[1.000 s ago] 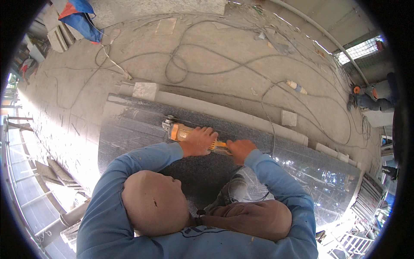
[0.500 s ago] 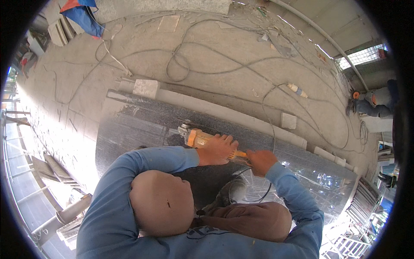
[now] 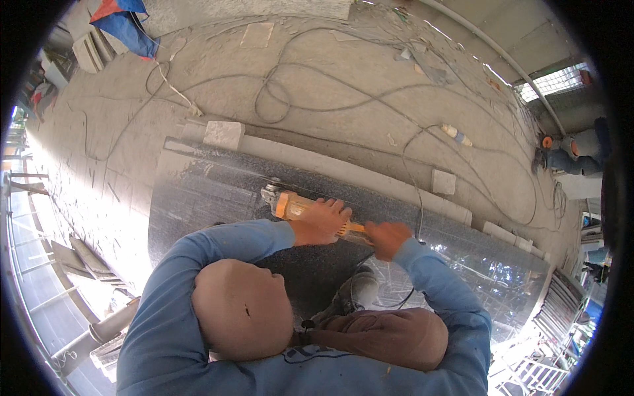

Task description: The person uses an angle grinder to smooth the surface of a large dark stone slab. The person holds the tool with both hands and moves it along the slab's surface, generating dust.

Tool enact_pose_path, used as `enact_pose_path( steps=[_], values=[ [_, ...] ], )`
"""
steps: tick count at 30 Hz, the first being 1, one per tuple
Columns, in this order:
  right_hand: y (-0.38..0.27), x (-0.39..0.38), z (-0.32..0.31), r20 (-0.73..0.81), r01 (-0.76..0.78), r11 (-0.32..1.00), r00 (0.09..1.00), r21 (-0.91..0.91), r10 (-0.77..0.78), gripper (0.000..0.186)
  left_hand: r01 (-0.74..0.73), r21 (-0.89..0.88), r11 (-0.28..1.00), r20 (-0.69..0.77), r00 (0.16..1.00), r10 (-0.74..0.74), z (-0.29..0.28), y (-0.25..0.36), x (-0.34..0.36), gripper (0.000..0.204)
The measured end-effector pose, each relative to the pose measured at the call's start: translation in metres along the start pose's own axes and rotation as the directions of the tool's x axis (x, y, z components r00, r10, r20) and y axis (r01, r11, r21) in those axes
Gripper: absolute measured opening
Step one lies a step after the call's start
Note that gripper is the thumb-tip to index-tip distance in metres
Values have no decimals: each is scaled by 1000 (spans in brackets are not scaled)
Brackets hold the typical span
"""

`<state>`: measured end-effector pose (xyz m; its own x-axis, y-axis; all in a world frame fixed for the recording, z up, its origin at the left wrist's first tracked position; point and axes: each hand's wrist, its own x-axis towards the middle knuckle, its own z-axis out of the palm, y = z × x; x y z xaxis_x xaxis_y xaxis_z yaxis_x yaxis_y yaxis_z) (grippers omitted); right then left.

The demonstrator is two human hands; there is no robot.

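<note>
A yellow angle grinder (image 3: 292, 206) lies across the dark stone slab (image 3: 198, 218), its metal head pointing to the far left. My left hand (image 3: 322, 222) is wrapped over the grinder's body, just behind the head. Around the rear handle, my right hand (image 3: 388, 239) is closed. The disc end sits at the slab's surface, close to a thin light line running along its far side. Whether the disc touches the stone cannot be made out. From the handle end a dark cord drops toward my knees.
Beyond the slab runs a pale stone ledge (image 3: 343, 173) with a light block (image 3: 224, 134) on it. Looping cable (image 3: 317, 107) and a bottle (image 3: 456, 135) lie on the dusty floor. Another person (image 3: 573, 155) is at the far right. Stacked slabs (image 3: 558, 307) stand at the lower right.
The grinder has slid left and slightly away from me along the slab, with both hands moving along on it. My grip looks the same.
</note>
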<state>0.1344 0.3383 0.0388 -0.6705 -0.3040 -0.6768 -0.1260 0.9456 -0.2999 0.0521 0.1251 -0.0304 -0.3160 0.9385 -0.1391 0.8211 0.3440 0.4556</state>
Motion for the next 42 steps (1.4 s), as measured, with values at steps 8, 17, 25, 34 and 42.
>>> enact_pose_path(
  steps=[8, 17, 25, 34, 42],
  values=[
    [-5, 29, 16, -59, 45, 999, 997, -2, -45, 38, 16, 13, 1000, 43, 999, -17, 3, -22, -13, 70],
    [-9, 20, 4, -54, 60, 998, 997, 8, -59, 38, 28, -12, 1000, 15, 1000, -28, 3, -18, -12, 71],
    [5, -21, -3, -1, -18, 1000, 1000, -13, 18, 35, -25, -35, 999, -13, 1000, 24, -2, 17, 9, 70],
    [10, -30, -7, -1, -33, 999, 999, -12, 33, 36, -16, -42, 999, -4, 1000, 16, -1, 23, 15, 77],
    [9, -1, 5, -30, 37, 999, 999, -8, -37, 39, 37, -5, 999, 67, 997, -36, 1, 3, 6, 75]
  ],
)
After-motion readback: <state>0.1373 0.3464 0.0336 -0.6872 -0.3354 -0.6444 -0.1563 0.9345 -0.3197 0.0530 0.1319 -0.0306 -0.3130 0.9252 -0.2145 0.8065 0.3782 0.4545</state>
